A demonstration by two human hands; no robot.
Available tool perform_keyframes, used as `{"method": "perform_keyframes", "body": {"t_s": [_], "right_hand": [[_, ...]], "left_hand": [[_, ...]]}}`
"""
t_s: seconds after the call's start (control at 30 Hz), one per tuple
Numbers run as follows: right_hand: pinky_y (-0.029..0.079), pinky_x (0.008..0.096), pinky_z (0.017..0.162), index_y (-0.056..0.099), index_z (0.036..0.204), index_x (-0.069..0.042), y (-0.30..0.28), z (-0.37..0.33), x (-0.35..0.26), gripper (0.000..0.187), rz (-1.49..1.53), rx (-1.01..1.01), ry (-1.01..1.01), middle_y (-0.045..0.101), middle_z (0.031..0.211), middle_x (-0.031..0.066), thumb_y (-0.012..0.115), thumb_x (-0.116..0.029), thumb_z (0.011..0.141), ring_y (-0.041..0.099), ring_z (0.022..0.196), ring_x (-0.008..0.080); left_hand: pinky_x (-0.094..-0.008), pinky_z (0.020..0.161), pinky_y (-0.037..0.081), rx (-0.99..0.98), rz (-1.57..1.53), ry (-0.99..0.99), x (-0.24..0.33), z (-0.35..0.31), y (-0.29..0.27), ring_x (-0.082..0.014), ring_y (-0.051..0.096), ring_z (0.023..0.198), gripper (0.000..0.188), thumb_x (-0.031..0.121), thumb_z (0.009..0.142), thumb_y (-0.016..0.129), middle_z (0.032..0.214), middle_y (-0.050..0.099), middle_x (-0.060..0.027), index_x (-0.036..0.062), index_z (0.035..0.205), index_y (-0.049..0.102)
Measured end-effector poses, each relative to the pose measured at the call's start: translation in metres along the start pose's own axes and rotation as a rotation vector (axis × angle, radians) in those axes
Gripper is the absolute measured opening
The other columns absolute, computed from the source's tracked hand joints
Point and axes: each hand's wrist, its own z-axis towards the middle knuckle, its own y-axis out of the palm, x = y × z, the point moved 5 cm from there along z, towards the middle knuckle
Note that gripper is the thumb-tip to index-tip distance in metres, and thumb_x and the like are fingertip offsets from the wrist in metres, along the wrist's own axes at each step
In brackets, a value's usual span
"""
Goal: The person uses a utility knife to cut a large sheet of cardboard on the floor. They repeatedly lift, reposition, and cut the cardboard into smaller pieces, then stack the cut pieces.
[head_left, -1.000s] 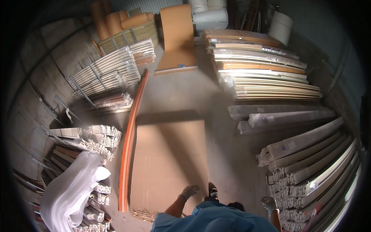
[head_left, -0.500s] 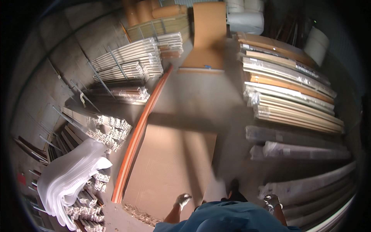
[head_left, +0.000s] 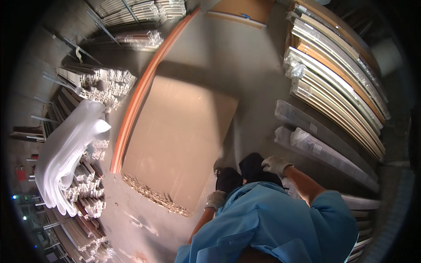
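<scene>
My left hand (head_left: 215,199), in a pale work glove, lies against the outer side of my left leg with fingers stretched out and nothing in them. On my right knee (head_left: 252,165), in dark cloth, rests my right hand (head_left: 276,165), gloved the same way, its fingers slightly bent and apart. Left of my legs a stack of brown cardboard sheets (head_left: 175,131) lies on the floor, its near edge ragged. A long orange strip with pale stripes (head_left: 136,101) runs along the stack's left side.
Bundles of white profiles (head_left: 107,87) fill racks on the left, with white foam sheeting (head_left: 66,153) draped over them. On the right lie long wrapped boards (head_left: 333,92) and plastic-wrapped packs (head_left: 324,151). A brown sheet (head_left: 245,9) lies at the far end of the grey floor (head_left: 210,48).
My body has bent down, and the view has tipped toward the floor. Both hands have come in to my legs. The cardboard stack and orange strip now appear higher in the picture.
</scene>
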Motion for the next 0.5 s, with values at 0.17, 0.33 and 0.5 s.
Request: {"method": "perform_keyframes", "body": {"t_s": [0.17,0.33,0.5], "right_hand": [[0.048,0.0387,0.089,0.066,0.113,-0.014,0.011,0.044,-0.009,0.028,-0.04,-0.359,-0.022,0.067,0.112,0.0082,0.061,-0.026,0.088,0.062,0.102,0.0273],[0.047,0.0354,0.093,0.059,0.124,-0.01,-0.017,0.032,0.047,0.043,0.327,-1.144,0.12,0.062,0.119,0.0061,0.06,-0.037,0.09,0.058,0.107,0.0224],[0.048,0.0356,0.091,0.057,0.124,-0.009,-0.046,0.167,0.152,0.048,0.066,-1.011,0.201,0.062,0.118,0.009,0.063,-0.038,0.086,0.059,0.107,0.0219]], "left_hand": [[-0.0368,0.085,0.049,0.094,-0.453,-0.085,0.003,0.001,0.001,-0.0279,0.063,0.1,0.023,0.017,0.088,0.053,0.108,0.065,-0.013,0.0134,0.106,0.067],[-0.0273,0.085,0.047,-0.437,-0.947,-0.121,0.026,-0.038,0.021,-0.0142,0.06,0.093,0.03,0.016,0.092,0.059,0.102,0.064,-0.0061,-0.0015,0.116,0.06],[-0.0271,0.07,0.052,-0.38,-1.336,-0.284,-0.007,0.042,0.06,-0.0141,0.063,0.082,0.026,0.019,0.091,0.062,0.09,0.066,-0.0069,0.0006,0.109,0.062]]}}
